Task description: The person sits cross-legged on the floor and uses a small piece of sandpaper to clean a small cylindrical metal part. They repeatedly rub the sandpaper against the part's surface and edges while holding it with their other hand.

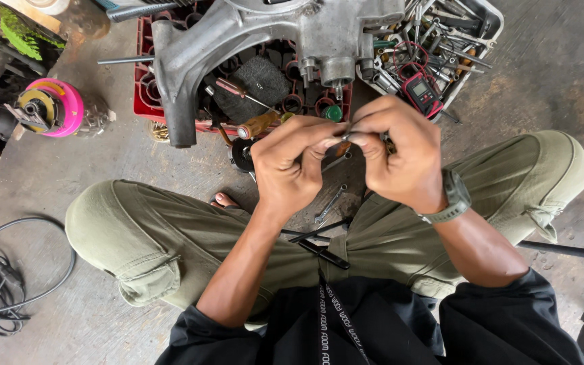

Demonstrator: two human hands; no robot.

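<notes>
Both hands, left hand (290, 162) and right hand (400, 159), meet mid-frame, fingertips pinched narrow on a small metal part (347, 135), raised close for viewing below the engine casing (272, 40).

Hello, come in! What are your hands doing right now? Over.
Left hand and right hand both pinch one small metal part, grip at fingertips. Engine casing sits just ahead on red crate. Nothing between. Over.
</notes>
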